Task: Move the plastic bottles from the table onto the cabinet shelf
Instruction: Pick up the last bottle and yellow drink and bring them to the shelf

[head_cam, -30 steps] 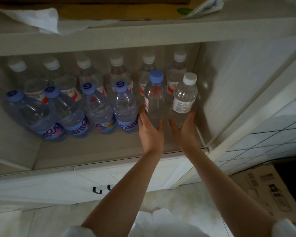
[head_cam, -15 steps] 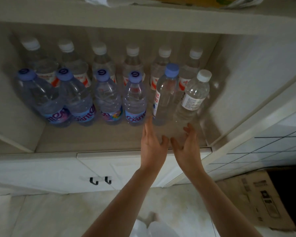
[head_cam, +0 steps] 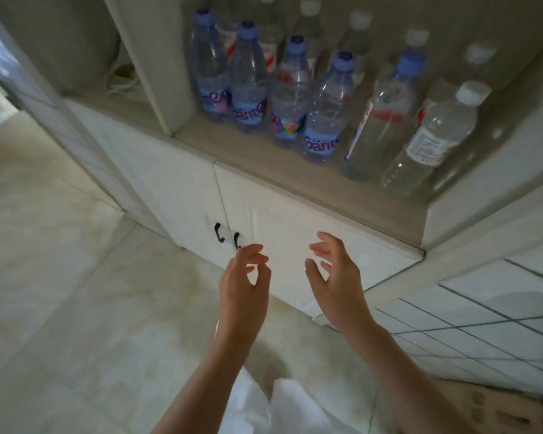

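below the shelf [head_cam: 295, 177] of bottles [head_cam: 314, 108], left hand [head_cam: 243, 286] and right hand [head_cam: 337, 283] hover empty, fingers seemingly half-curled, palms facing

Clear, glossy plastic bottles [head_cam: 314, 108] with smooth blue or white plastic caps; printed film labels [head_cam: 322, 141], glossy, on the front row. Cabinet shelf [head_cam: 264, 164]: pale wood-grain laminate, matt. Cabinet doors [head_cam: 295, 227]: white, smooth, satin finish, with small black metal-look handles [head_cam: 217, 232]. Floor [head_cam: 60, 277]: polished, marbled beige tile, faintly reflective. Right wall [head_cam: 483, 311]: glossy white tile with dark grout lines. Brown matt cardboard box [head_cam: 499, 411] at lower right
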Tool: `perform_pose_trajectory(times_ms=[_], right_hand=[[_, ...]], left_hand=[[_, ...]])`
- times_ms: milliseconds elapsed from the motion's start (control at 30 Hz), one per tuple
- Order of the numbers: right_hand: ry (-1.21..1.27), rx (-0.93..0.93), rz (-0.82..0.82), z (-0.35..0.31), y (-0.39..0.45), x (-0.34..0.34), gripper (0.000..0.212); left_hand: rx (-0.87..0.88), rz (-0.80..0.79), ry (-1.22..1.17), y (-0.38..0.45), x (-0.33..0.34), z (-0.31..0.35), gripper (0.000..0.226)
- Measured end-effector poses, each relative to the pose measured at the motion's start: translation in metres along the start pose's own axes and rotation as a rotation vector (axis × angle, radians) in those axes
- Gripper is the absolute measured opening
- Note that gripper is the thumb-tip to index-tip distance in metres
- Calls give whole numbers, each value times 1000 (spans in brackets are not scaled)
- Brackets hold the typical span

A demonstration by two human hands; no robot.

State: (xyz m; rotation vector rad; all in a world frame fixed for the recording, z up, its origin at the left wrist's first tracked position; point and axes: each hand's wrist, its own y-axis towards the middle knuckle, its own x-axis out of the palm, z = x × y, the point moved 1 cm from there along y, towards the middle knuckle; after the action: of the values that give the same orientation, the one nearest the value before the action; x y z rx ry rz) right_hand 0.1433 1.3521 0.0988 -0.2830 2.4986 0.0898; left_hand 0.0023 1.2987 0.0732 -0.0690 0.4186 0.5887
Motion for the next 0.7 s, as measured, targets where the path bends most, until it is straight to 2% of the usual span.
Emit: perform_pose_trajectory(times_ms=[100, 200, 467, 700], right_hand=[[-26, -30, -179, -7, -26, 24, 41], [-46, -82, -358, -17, -52, 55, 37], [-132, -372, -811, -65, -150, 159, 33], [-178, -595, -1194, -119, -319, 251, 31]], left_hand=[[-101, 91, 71, -41, -34, -18, 37], [-171, 222, 99, -82, -69, -37, 32], [-449, 631, 256, -207, -178, -86, 24], [-701, 984, 282, -374, -281, -132, 20]])
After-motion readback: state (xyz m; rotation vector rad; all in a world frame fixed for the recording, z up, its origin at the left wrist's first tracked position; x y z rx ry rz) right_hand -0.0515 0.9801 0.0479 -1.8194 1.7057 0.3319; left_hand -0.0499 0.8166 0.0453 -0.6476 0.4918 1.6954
